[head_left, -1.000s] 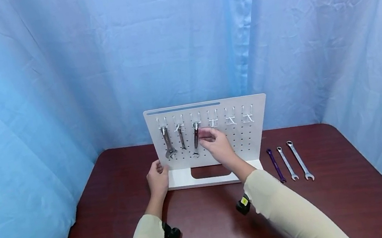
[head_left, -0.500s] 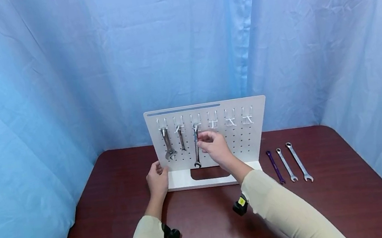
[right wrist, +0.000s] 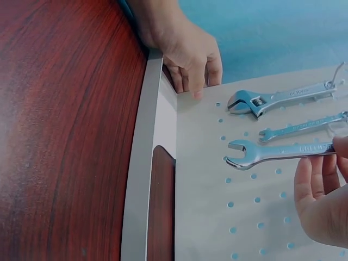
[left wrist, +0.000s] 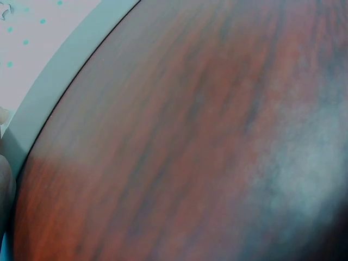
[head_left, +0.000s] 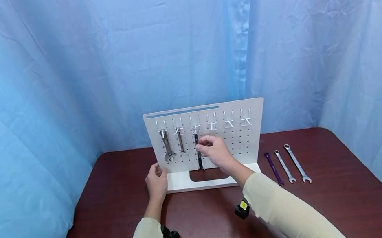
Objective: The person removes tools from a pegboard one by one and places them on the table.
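While left hand (head_left: 157,181) grips white pegboard (head_left: 248,157), right hand (head_left: 214,150) pinches wrench (right wrist: 283,153) below third hook

As the left hand clasps the lower left edge of the white pegboard, thumb on its face and fingers tucked behind, the person's right hand grasps the wrench by its shaft, between thumb and fingers, in front of the panel. The silver wrench is nearly upright, forked end down above the cut-out in the white base (head_left: 178,181), ring end up at the third hook (head_left: 196,127) from the left; from where I stand, I cannot tell whether the ring is looped over it. Just to its left, a short wrench (head_left: 181,141) hangs from the second hook and an adjustable wrench (head_left: 167,146) from the first, its broad head lowermost. Three more hooks (head_left: 229,123) continue the row to the right. Beyond the board's right side, a purple wrench (head_left: 274,168), a silver wrench (head_left: 285,166) and a longer silver wrench (head_left: 298,164) lie side by side, apart, on the reddish-brown table (head_left: 125,227). Pale sleeves (head_left: 290,211) cover both forearms, a small black device (head_left: 171,237) sits at each wrist, and blue curtains (head_left: 130,62) surround the table.
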A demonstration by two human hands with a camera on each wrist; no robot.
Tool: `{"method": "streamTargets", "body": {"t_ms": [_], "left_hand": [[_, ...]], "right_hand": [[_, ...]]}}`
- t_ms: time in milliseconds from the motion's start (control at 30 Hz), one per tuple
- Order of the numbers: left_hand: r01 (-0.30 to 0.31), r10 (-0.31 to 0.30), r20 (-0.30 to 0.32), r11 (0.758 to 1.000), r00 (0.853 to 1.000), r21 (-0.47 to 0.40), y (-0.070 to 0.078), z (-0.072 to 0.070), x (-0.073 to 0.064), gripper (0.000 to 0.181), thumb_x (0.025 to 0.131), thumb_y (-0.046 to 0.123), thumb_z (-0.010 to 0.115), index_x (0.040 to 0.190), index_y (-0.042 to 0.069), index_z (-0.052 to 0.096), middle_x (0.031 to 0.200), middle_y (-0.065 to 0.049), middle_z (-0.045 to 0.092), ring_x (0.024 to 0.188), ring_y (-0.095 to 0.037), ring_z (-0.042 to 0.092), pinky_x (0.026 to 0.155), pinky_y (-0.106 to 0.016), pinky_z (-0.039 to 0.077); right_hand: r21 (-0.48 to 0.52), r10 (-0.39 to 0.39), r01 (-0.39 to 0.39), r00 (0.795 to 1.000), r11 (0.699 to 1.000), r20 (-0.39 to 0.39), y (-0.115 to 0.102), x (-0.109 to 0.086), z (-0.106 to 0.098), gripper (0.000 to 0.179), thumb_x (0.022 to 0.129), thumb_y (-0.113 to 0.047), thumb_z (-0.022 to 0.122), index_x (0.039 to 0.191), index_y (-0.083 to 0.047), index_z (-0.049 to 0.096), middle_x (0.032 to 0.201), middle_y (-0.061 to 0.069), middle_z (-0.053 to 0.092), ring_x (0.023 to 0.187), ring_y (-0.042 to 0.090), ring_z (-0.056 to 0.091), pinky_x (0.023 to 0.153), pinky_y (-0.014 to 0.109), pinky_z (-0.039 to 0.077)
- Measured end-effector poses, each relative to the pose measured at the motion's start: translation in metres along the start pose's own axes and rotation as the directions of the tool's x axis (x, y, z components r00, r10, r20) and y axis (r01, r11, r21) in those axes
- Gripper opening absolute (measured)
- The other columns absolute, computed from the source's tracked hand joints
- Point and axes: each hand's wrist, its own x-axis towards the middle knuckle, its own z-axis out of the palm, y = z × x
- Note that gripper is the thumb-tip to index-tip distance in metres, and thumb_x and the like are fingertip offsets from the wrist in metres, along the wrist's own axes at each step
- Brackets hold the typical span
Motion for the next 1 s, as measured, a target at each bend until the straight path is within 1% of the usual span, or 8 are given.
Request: {"method": "streamTargets", "body": {"t_ms": [100, 333, 533, 633, 733, 867, 933, 1000], "left_hand": [[-0.004, 0.004, -0.003, 1.0, 1.0, 0.002, 0.0, -0.001, -0.001, 0.035, 0.095, 0.008, 0.067, 0.128, -0.002, 0.062, 0.117, -0.021, 0.065, 0.109, -0.034, 0.062, 0.095, -0.048, 0.051], [-0.021, 0.021, -0.01, 1.0, 1.0, 0.003, 0.001, 0.0, 0.0, 0.034, 0.094, 0.007, 0.069, 0.125, -0.003, 0.064, 0.114, -0.021, 0.066, 0.106, -0.034, 0.063, 0.093, -0.048, 0.052], [-0.014, 0.014, -0.006, 1.0, 1.0, 0.007, 0.002, 0.001, 0.001, 0.033, 0.094, 0.007, 0.068, 0.126, -0.002, 0.064, 0.115, -0.02, 0.066, 0.107, -0.033, 0.063, 0.093, -0.047, 0.052], [-0.009, 0.009, -0.003, 1.0, 1.0, 0.009, 0.002, 0.0, 0.001, 0.033, 0.095, 0.008, 0.067, 0.127, -0.001, 0.064, 0.116, -0.02, 0.066, 0.108, -0.033, 0.063, 0.094, -0.047, 0.052], [-0.009, 0.009, -0.002, 1.0, 1.0, 0.003, 0.003, -0.001, 0.001, 0.034, 0.095, 0.008, 0.067, 0.127, -0.002, 0.063, 0.116, -0.02, 0.066, 0.108, -0.034, 0.062, 0.094, -0.048, 0.051], [-0.007, 0.007, 0.003, 1.0, 1.0, 0.003, 0.002, -0.001, 0.0, 0.035, 0.095, 0.009, 0.067, 0.128, -0.002, 0.062, 0.117, -0.02, 0.065, 0.109, -0.033, 0.062, 0.095, -0.048, 0.051], [-0.004, 0.004, 0.005, 1.0, 1.0, 0.007, 0.0, -0.001, 0.0, 0.035, 0.096, 0.009, 0.067, 0.129, -0.002, 0.062, 0.118, -0.02, 0.065, 0.11, -0.033, 0.062, 0.095, -0.048, 0.051], [-0.002, 0.002, 0.005, 1.0, 1.0, 0.007, -0.001, 0.0, 0.0, 0.036, 0.096, 0.009, 0.067, 0.129, -0.003, 0.062, 0.118, -0.02, 0.065, 0.11, -0.033, 0.062, 0.095, -0.048, 0.051]], "right_hand": [[0.008, 0.0, 0.0, 1.0, 1.0, 0.01, 0.002, -0.002, -0.001, 0.016, 0.094, -0.006, 0.069, 0.105, 0.006, 0.069, 0.099, 0.011, 0.063, 0.09, 0.018, 0.062, 0.08, 0.033, 0.059], [0.001, -0.014, 0.014, 0.999, 1.0, 0.052, 0.0, -0.011, -0.005, 0.017, 0.096, -0.01, 0.068, 0.104, 0.004, 0.07, 0.099, 0.011, 0.064, 0.088, 0.02, 0.063, 0.079, 0.033, 0.059], [0.027, -0.042, 0.04, 0.994, 0.999, 0.1, -0.005, -0.016, -0.006, 0.026, 0.096, -0.009, 0.067, 0.109, 0.014, 0.066, 0.096, 0.012, 0.065, 0.08, 0.019, 0.064, 0.076, 0.033, 0.06], [0.042, -0.048, 0.043, 0.993, 0.998, 0.11, -0.009, -0.018, -0.006, 0.026, 0.096, -0.008, 0.066, 0.109, 0.016, 0.064, 0.095, 0.013, 0.065, 0.077, 0.018, 0.064, 0.074, 0.033, 0.06], [0.063, -0.037, 0.03, 0.992, 0.998, 0.118, -0.013, -0.02, -0.005, 0.024, 0.096, -0.006, 0.065, 0.106, 0.016, 0.064, 0.095, 0.017, 0.065, 0.074, 0.018, 0.064, 0.072, 0.032, 0.06], [0.106, -0.012, -0.002, 0.991, 0.994, 0.135, -0.018, -0.022, -0.004, 0.024, 0.096, -0.004, 0.064, 0.107, 0.018, 0.062, 0.098, 0.024, 0.063, 0.07, 0.018, 0.064, 0.069, 0.031, 0.06], [0.122, 0.0, -0.017, 0.989, 0.992, 0.145, -0.02, -0.023, -0.004, 0.025, 0.096, -0.003, 0.064, 0.108, 0.019, 0.061, 0.097, 0.025, 0.063, 0.069, 0.018, 0.063, 0.068, 0.03, 0.06], [0.131, 0.01, -0.031, 0.988, 0.991, 0.155, -0.022, -0.024, -0.004, 0.026, 0.097, -0.003, 0.063, 0.108, 0.02, 0.059, 0.094, 0.022, 0.064, 0.068, 0.017, 0.062, 0.067, 0.029, 0.06]]}}
